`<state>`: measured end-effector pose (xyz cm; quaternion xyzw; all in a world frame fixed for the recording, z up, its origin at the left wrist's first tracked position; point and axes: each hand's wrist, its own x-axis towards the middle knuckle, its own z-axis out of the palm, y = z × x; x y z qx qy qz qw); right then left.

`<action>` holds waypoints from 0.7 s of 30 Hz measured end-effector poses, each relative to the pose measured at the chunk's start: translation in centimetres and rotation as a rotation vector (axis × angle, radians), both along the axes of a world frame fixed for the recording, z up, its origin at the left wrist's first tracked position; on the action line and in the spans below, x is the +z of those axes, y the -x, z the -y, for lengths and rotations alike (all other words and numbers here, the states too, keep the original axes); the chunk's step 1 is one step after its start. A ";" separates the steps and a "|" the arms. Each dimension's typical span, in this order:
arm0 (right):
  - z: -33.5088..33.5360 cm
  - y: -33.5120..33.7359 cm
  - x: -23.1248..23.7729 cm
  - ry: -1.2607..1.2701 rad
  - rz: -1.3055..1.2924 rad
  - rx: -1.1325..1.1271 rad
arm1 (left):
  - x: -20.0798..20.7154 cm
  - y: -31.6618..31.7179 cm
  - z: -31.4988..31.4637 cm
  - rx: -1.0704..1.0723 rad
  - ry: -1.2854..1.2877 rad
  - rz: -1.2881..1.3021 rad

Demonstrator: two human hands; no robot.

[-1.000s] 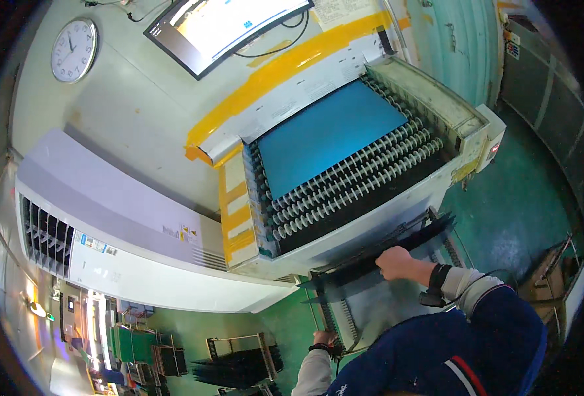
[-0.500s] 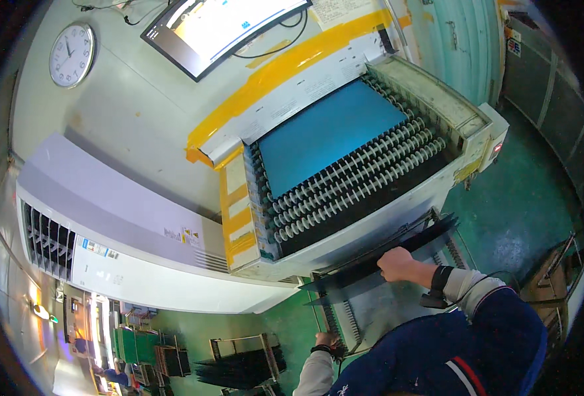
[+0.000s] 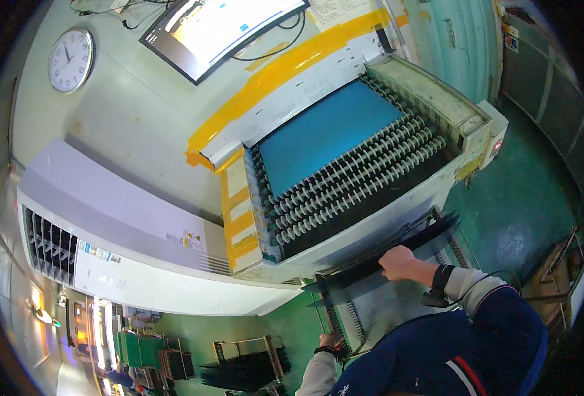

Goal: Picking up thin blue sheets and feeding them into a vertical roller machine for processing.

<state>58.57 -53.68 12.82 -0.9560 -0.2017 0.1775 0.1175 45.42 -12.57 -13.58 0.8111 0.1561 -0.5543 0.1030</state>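
Observation:
My right hand (image 3: 398, 263) is closed at the upper edge of a thin dark panel (image 3: 422, 240), which stands in a wire rack below the conveyor machine. Lower down, my left hand (image 3: 329, 340) is curled at the near left corner of the rack (image 3: 352, 321); its fingers are partly hidden, and it appears to hold the frame. A few thin dark panels lean together at the far side of the rack. Above it, a flat blue panel (image 3: 331, 138) lies on the rollers (image 3: 361, 181) of the machine (image 3: 344, 241).
A white air conditioner (image 3: 153, 257) stands left of the machine. A monitor (image 3: 219, 30) and a round clock (image 3: 71, 60) are on the wall. Another rack of dark panels (image 3: 245, 371) stands on the green floor, and a wooden-topped cart (image 3: 548, 280) is at the right.
The view has shifted very slightly. Both hands stay at the rack, and the blue panel rests at nearly the same place on the rollers.

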 end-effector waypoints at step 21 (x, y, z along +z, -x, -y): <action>-0.2 0.2 0.6 0.082 -0.063 0.008 | 2.2 -0.3 0.4 0.157 0.024 -0.027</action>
